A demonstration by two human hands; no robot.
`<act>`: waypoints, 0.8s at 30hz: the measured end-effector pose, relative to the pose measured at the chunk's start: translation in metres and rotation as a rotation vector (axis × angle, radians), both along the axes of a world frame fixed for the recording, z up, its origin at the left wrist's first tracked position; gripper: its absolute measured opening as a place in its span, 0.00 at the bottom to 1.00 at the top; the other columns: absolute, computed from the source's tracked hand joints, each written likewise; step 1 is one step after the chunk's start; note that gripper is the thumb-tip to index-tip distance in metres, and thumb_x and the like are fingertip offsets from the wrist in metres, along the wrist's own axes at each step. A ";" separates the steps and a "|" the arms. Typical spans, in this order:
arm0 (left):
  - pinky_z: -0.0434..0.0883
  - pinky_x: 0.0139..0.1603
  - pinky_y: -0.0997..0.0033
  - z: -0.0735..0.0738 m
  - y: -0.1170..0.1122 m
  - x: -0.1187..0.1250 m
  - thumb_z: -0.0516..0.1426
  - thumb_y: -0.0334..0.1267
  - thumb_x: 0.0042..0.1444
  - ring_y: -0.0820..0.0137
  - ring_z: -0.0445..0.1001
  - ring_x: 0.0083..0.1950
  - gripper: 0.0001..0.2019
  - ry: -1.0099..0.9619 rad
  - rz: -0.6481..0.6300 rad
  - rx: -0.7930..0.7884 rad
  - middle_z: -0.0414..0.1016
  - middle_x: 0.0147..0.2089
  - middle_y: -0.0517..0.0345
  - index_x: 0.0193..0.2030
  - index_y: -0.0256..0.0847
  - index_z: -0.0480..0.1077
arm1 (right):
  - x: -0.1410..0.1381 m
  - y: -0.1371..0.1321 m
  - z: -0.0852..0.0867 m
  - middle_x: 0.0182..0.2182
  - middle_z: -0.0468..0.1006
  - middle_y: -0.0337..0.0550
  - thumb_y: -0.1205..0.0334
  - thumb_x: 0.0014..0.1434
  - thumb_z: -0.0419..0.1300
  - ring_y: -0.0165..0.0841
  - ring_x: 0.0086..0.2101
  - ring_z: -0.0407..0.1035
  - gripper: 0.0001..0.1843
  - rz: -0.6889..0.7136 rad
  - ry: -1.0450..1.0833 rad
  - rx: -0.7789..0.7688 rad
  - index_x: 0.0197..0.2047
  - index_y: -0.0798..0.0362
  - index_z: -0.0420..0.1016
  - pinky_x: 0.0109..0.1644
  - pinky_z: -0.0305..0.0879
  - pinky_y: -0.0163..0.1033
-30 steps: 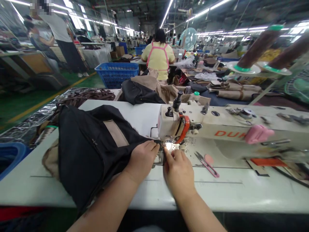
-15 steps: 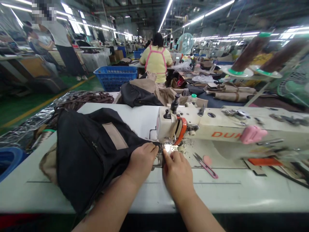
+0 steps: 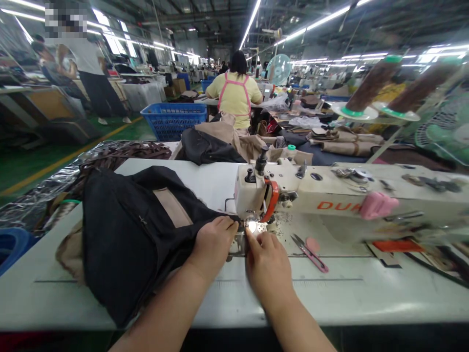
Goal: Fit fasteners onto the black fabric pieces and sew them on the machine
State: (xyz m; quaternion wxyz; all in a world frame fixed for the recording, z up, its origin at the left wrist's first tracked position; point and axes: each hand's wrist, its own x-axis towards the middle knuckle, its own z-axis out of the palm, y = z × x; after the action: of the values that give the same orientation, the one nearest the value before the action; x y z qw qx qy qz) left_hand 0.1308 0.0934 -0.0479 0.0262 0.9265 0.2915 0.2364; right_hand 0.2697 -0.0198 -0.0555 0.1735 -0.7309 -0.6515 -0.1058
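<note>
A black fabric piece (image 3: 120, 230) with a beige strip and a beige underside lies bunched on the left of the white sewing table. Its narrow right end runs to the needle area of the sewing machine (image 3: 252, 190). My left hand (image 3: 214, 242) is closed on that narrow end, fingertips just left of the lit needle plate. Close beside it, my right hand (image 3: 269, 261) has its index finger stretched to the presser foot and its other fingers curled under. Whatever those fingers pinch is hidden, as is the thumb.
Pink-handled thread snips (image 3: 311, 254) and a pink disc (image 3: 312, 244) lie right of my right hand. A pink block (image 3: 379, 205) sits on the machine arm. Thread cones (image 3: 373, 85) stand behind. A blue basket (image 3: 174, 120) and a seated co-worker (image 3: 236, 93) are ahead.
The whole view has shifted slightly. Both hands and the black fabric keep nearly the same place at the needle. The standing person at the far left has changed leg position.
</note>
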 end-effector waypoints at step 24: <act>0.81 0.54 0.61 -0.003 0.008 0.001 0.55 0.24 0.64 0.62 0.81 0.50 0.13 -0.044 0.000 -0.035 0.82 0.49 0.50 0.47 0.42 0.78 | 0.170 -0.102 0.011 0.65 0.67 0.64 0.72 0.59 0.56 0.58 0.66 0.60 0.40 -0.477 -0.154 0.339 0.74 0.56 0.54 0.65 0.63 0.59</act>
State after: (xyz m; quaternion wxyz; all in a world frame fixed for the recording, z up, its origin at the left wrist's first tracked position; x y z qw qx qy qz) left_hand 0.1321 0.1018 -0.0506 0.0488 0.9204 0.2951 0.2518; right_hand 0.4395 -0.1219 -0.0444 0.2132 -0.8139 -0.4456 -0.3060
